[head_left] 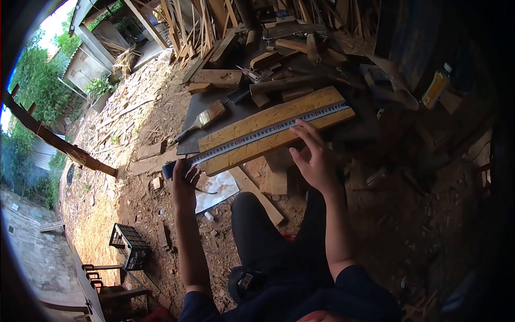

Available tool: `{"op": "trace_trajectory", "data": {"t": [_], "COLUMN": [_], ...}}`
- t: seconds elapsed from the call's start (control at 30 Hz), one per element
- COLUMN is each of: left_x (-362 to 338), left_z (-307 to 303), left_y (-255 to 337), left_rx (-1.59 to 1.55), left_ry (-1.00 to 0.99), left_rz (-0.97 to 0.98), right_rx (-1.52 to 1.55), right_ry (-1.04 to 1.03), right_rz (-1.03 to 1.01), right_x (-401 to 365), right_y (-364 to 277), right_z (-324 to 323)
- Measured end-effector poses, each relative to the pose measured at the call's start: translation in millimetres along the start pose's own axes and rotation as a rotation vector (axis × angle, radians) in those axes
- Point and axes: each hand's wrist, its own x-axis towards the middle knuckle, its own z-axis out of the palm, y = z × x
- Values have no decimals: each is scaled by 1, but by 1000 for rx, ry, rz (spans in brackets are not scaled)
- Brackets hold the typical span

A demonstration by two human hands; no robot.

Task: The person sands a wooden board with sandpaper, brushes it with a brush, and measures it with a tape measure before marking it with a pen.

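Observation:
A yellowish wooden board (247, 129) lies slanted on the dark bench top. Along its length runs an extended tape measure blade (263, 132), its far end near the board's right end. My left hand (184, 185) grips the dark tape measure case (173, 169) just off the board's left end. Over the right half of the board is my right hand (314, 158), fingers apart, one fingertip at or just above the blade's edge. Beyond the board's left part rests a wide brush (206, 119) with a wooden handle.
Wood offcuts (220, 78) and tools crowd the back of the bench (188, 144). A yellow bottle (435, 88) stands at the right. On the littered ground are a black crate (129, 247), a white sheet (217, 193) and a wooden strip (257, 196) near my knees.

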Motion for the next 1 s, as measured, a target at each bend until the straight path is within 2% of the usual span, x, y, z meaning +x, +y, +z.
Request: {"op": "trace_trajectory", "data": {"t": [0.43,0.67,1.0], "left_x": [1,11,-2], "left_z": [-21,-51,-34], "left_y": [15,18,23], "left_rx": [-17,-61,-100], "left_ry": [113,25,104], "left_rz": [6,19,13], "right_rx": [15,43,17], "right_ry": [9,7,15], "right_rz": [-1,22,-6], "right_x": [0,-1,0], "right_y": [1,2,0], "right_z": [0,0,1]}}
